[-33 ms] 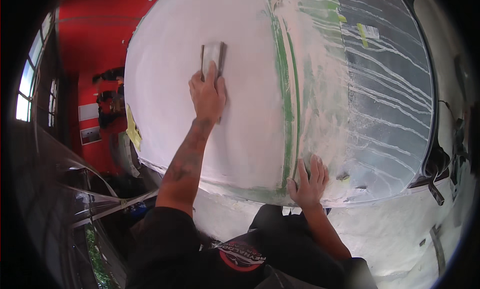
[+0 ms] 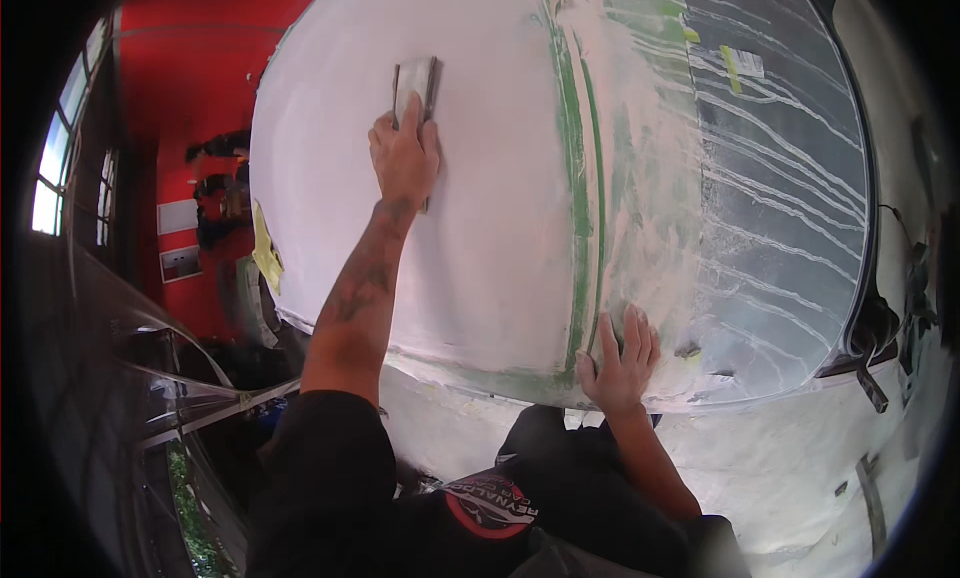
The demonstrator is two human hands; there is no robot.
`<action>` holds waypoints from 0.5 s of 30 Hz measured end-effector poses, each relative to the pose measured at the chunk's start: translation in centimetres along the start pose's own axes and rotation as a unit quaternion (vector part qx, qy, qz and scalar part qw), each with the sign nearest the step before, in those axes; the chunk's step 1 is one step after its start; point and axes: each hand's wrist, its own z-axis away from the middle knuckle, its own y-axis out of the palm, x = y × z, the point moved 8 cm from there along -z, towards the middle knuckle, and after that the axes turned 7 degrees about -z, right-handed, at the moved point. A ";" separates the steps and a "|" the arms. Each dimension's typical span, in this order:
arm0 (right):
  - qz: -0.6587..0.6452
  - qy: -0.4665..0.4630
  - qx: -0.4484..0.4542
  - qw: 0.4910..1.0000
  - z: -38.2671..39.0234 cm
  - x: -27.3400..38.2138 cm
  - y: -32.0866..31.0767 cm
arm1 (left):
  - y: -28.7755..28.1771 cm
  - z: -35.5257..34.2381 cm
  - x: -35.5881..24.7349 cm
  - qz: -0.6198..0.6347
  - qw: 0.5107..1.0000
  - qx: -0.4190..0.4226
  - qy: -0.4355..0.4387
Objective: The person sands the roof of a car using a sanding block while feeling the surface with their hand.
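Note:
A long, narrow sanding block [image 2: 414,75] lies on the pale, filler-coated left part of a car body panel [image 2: 490,158]. My left hand [image 2: 404,163] is closed around it, with the arm stretched forward and a finger laid along its top. The block's near end shows just below the hand. Farther right, my right hand [image 2: 620,363] rests flat with fingers spread near the panel's front edge, on a patch of pale filler over green. It holds nothing. Between the hands run green stripes [image 2: 578,208] along the panel.
The panel's right side is a grey glass-like area [image 2: 780,178] with whitish drips and a bit of yellow tape [image 2: 731,70]. More yellow tape [image 2: 267,253] hangs at the left edge. A red wall [image 2: 200,88] stands at the far left, and clear plastic sheeting [image 2: 150,318] hangs lower left.
My left hand has slid the sanding block a little away from me and slightly left across the panel. My right hand stays in nearly the same place.

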 end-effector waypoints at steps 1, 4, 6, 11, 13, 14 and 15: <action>0.000 -0.006 0.001 1.000 -0.2 0.1 0.5 | 1.1 -2.3 2.1 0.004 1.000 0.014 -0.021; 0.000 -0.003 0.006 1.000 0.1 -0.3 0.6 | 1.2 1.1 0.3 0.015 1.000 0.008 -0.020; 0.020 0.003 0.007 1.000 0.2 -0.6 0.5 | -0.3 8.4 -3.9 0.062 0.997 0.005 0.045; 0.022 0.012 0.018 1.000 0.3 -0.8 0.1 | -2.2 19.6 -7.0 0.084 0.981 0.066 0.164; 0.023 0.014 0.027 0.999 0.0 -0.8 0.4 | -1.4 13.8 -3.9 0.070 0.989 0.007 0.133; 0.019 0.008 0.020 1.000 -0.1 -0.5 0.4 | -0.9 9.7 -1.6 0.063 0.992 0.011 0.106; 0.015 0.003 0.016 1.000 0.2 -0.2 0.2 | 0.0 5.5 1.2 0.035 0.997 0.005 0.064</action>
